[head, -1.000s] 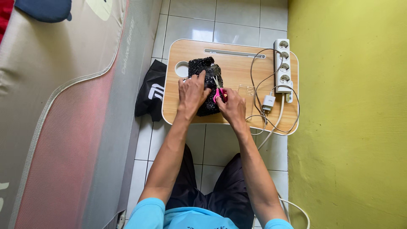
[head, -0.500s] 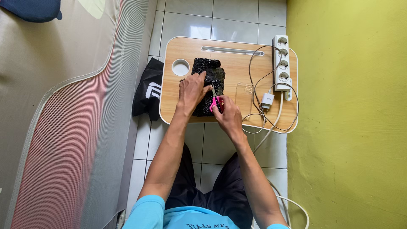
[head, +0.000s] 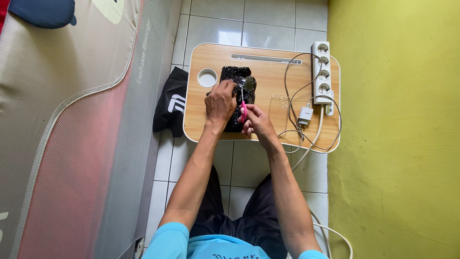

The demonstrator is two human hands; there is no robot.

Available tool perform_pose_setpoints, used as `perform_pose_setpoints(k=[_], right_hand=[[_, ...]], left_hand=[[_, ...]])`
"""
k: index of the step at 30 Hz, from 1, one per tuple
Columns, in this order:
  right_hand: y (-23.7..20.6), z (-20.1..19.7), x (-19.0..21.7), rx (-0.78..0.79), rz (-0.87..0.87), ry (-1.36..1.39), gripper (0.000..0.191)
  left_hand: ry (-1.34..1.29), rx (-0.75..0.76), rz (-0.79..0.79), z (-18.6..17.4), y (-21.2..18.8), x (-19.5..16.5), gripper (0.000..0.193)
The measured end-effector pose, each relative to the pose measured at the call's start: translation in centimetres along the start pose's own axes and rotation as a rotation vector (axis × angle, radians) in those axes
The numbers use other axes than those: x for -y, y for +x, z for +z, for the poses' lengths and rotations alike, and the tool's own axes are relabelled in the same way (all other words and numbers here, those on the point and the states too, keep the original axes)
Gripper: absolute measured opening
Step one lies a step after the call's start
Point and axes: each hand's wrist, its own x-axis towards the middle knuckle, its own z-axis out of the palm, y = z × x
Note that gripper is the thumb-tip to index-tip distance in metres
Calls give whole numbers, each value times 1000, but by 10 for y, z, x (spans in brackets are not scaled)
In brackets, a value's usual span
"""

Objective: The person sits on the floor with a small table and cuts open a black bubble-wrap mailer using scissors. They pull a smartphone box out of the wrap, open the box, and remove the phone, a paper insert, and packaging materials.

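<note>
Cutting: you're snipping the black glittery fabric piece (head: 235,96) w/ pink-handled scissors (head: 243,106), by my read.
L hand (head: 220,101): fingers flat, pinning fabric.
R hand (head: 256,122): fingers curled tight on scissor handles.
Fabric loc: mid wooden lap table (head: 268,81), 12 o'clock from you.
Next: prob needs L hand steady, blades kept on line.
Count: 1 fabric, 1 scissors, 1 power strip (head: 321,72) at 2 o'clock, 1 white charger (head: 305,115).

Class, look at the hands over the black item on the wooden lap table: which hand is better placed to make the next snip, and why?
Probably the right hand: it grips the pink-handled scissors, blades on the black textured item. The left hand presses that item down.
</note>
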Motion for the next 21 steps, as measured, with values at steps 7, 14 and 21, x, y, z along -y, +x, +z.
perform_pose_setpoints(k=[7, 14, 21], right_hand=[[2, -3, 0, 45, -4, 194, 33], [4, -1, -12, 22, -63, 304, 30], [8, -2, -18, 51, -140, 397, 31]], left_hand=[[-52, -6, -20, -2, -5, -1, 23], [-18, 63, -2, -2, -3, -1, 20], [48, 82, 87, 11, 3, -1, 24]])
